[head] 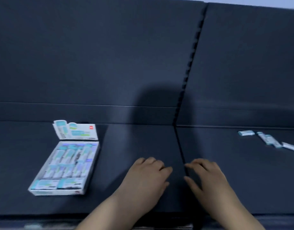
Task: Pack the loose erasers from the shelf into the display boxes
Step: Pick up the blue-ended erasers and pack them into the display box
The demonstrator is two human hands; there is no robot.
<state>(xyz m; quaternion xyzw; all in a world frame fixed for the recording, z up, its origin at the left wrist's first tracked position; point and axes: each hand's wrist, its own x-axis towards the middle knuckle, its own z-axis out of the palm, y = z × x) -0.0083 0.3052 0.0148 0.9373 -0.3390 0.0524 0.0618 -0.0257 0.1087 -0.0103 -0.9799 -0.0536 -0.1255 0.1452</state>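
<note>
Neither hand grasps anything: the left hand (148, 178) and the right hand (207, 180) lie palm down on the dark shelf surface (126, 146), near each other at the bottom middle of the view, fingers loosely bent and pointing away from the person. A notched seam (180, 146) between two dark panels runs across the surface between the hands and on up the dark back panel (93, 55). The right hand's fingertips reach this seam; the left hand lies just to its left. Well apart from the hands, on the left of the surface, sits the display box (56, 192), a shallow white open tray with a small red mark on its front wall. Its lid flap (79, 131) stands upright at the far edge, printed in white and pale teal with a small red mark at the top corner. The tray is packed with erasers (68, 163) in white and teal sleeves: rows lying lengthwise front to back fill most of it, and two lie crosswise along the front edge. Motion blur makes the print unreadable. The loose erasers (269, 140) lie at the far right of the surface, well away from both the box and the hands. They form a scattered line of small white and teal pieces running toward the right edge of the view, too blurred to count exactly.
</note>
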